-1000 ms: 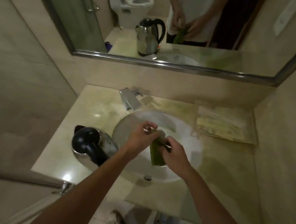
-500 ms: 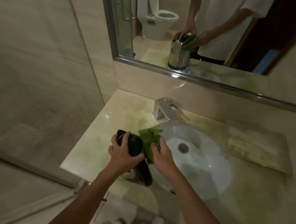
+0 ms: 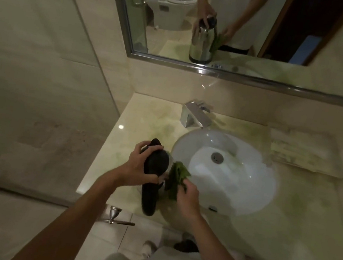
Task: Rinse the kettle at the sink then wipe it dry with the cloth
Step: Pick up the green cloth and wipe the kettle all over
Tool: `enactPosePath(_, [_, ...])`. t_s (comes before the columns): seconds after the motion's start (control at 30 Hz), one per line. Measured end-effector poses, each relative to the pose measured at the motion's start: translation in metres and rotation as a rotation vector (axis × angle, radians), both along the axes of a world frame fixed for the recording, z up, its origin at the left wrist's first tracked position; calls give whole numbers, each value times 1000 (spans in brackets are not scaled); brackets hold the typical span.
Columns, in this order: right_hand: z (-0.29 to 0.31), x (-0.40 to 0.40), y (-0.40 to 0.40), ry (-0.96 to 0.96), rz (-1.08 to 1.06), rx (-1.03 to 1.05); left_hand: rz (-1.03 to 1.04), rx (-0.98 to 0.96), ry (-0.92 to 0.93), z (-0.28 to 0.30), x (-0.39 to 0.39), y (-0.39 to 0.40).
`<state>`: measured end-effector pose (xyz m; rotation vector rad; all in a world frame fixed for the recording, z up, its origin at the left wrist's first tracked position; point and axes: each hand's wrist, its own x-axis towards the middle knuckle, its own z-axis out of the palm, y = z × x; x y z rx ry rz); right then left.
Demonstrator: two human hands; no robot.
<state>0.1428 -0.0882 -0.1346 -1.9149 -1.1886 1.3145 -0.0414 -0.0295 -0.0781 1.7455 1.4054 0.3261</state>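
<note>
The kettle (image 3: 157, 167) stood on the pale, glossy stone desk (image 3: 145, 122), just left of the white sink (image 3: 232, 175), its black handle pointing back toward the person. The left hand (image 3: 139, 167) lay over the black lid, grip closed around the kettle's top, fingers curled across it. The right hand (image 3: 188, 195) held the green cloth (image 3: 176, 177) in a tight grip and pressed it against the kettle's right side, between the kettle and the sink rim.

The sink bowl was oval, set into the desk, with a metal drain (image 3: 217, 157) in the middle and a square chrome tap (image 3: 194, 115) behind it. A flat marbled tray (image 3: 303, 151) sat on the desk to the right of the sink, by the wall. Light glinted off the desk near its left edge.

Above ran a metal-framed mirror (image 3: 196, 67); in it showed the steel kettle body, both hands, the cloth, and a white toilet (image 3: 173, 5) behind. Beige tiled wall filled the left side, and tiled floor showed below the desk's front edge. The room was dim and yellowish.
</note>
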Motion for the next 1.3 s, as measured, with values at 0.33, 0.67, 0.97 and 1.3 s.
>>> enactPosePath(0.33, [2,-7,31,11,31,-64,31,-95,31,0,3,7])
enactPosePath(0.67, [54,-34,-22,372,-293,-115,16,-134,-8,-4,-3,10])
enactPosePath(0.97, [69,-58,-28,282,-310,-59,-43,-125,40,-3,-5,11])
enactPosePath(1.3, [17,-8,15,384,-235,-335,-62,-172,78,10,1,16])
